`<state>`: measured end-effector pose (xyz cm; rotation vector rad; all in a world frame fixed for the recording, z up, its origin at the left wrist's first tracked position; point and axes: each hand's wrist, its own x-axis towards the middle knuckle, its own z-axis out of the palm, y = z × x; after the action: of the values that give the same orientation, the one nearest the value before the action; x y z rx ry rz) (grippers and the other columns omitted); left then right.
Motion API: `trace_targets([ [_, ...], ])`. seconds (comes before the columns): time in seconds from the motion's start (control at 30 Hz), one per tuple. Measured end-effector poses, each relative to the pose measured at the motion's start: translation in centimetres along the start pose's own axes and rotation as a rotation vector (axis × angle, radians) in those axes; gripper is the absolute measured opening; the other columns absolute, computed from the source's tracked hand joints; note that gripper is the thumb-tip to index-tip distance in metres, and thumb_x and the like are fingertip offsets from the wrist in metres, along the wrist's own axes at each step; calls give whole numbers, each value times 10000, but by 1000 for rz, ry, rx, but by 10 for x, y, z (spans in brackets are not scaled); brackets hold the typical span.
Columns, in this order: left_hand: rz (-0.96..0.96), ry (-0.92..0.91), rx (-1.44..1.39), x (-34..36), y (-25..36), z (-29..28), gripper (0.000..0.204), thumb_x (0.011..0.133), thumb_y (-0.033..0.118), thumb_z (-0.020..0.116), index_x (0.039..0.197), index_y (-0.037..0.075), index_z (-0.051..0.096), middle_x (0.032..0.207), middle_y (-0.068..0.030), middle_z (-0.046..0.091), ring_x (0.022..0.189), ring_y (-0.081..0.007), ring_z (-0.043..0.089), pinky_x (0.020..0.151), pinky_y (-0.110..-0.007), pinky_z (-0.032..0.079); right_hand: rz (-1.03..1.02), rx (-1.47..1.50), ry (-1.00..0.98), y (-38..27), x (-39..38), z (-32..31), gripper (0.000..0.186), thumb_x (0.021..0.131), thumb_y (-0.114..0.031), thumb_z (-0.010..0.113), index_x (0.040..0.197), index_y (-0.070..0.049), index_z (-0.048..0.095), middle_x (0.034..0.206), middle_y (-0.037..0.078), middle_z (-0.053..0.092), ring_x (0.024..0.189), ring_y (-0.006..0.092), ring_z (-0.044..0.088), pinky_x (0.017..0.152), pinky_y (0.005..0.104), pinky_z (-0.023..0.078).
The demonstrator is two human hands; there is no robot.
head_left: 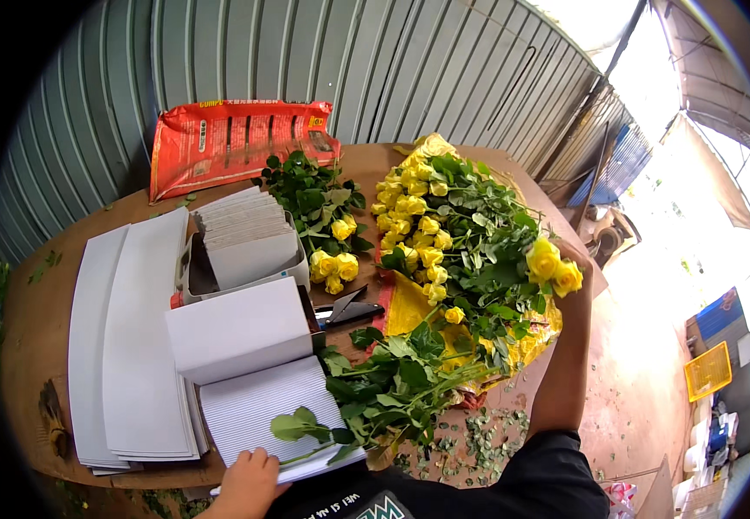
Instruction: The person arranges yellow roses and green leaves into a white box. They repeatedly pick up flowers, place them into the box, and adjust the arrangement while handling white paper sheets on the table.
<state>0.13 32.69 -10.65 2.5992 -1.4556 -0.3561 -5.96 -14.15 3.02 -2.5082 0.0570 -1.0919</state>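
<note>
My left hand (pixel 247 476) has its fingers curled on the lower edge of a ribbed white cardboard sheet (pixel 258 406), beside a leafy stem (pixel 301 426). My right arm reaches up to yellow roses (pixel 544 259) at the right of the table, where my right hand (pixel 576 266) is mostly hidden behind blooms and leaves. A large bunch of yellow roses (pixel 414 208) lies on yellow wrapping (pixel 410 307). A smaller bunch (pixel 333 270) lies left of it. Black shears (pixel 340 313) lie beside a white card box (pixel 237 324). Loose leafy stems (pixel 401 381) spread toward me.
Stacked white boards (pixel 146 337) lie left on the brown table (pixel 38 329). A container of upright cards (pixel 241 242) stands mid-table; a red sack (pixel 241 143) lies behind, against a corrugated metal wall (pixel 323 60). Cut leaves (pixel 479 437) litter the floor; a yellow crate (pixel 707 372) is far right.
</note>
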Motion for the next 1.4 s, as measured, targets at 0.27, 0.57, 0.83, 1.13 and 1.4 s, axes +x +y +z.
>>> trace_targets([
  [0.27, 88, 55, 21, 4, -3, -5, 306, 621, 305, 689, 673, 18, 594, 733, -85, 507, 709, -234, 524, 556, -328, 459, -81, 28, -86, -86, 0, 25, 164, 662, -106, 647, 775, 5, 604, 767, 90, 634, 723, 172, 592, 670, 280, 455],
  [0.57, 66, 109, -99, -4, -11, 15, 111, 616, 114, 542, 644, 28, 606, 743, -114, 510, 714, -246, 508, 511, -288, 455, -52, 113, -962, -261, -37, 188, 220, 621, -41, 601, 839, -48, 574, 741, 132, 598, 711, 314, 584, 621, 363, 469],
  [0.83, -209, 220, 130, -7, 15, 28, 211, 623, 101, 538, 735, -61, 616, 802, -164, 492, 688, -237, 461, 547, -246, 418, 172, 264, -1556, -225, -86, 279, 179, 710, -112, 616, 854, -7, 592, 721, 137, 608, 666, 176, 564, 631, 298, 449],
  [1.13, -169, 179, 74, -4, 11, 21, 252, 623, 86, 537, 779, -101, 602, 1012, -241, 462, 715, -232, 476, 580, -254, 461, 203, 356, -1648, -210, -84, 290, 199, 690, -148, 614, 865, -52, 613, 741, 140, 617, 660, 244, 599, 639, 313, 454],
  [1.4, -71, 117, -61, -1, -6, 4, 171, 629, 112, 533, 666, -33, 614, 885, -200, 498, 818, -296, 461, 706, -343, 421, -34, -97, -918, -217, -51, 220, 320, 637, -42, 576, 949, -84, 524, 849, 93, 568, 719, 296, 579, 615, 373, 469],
])
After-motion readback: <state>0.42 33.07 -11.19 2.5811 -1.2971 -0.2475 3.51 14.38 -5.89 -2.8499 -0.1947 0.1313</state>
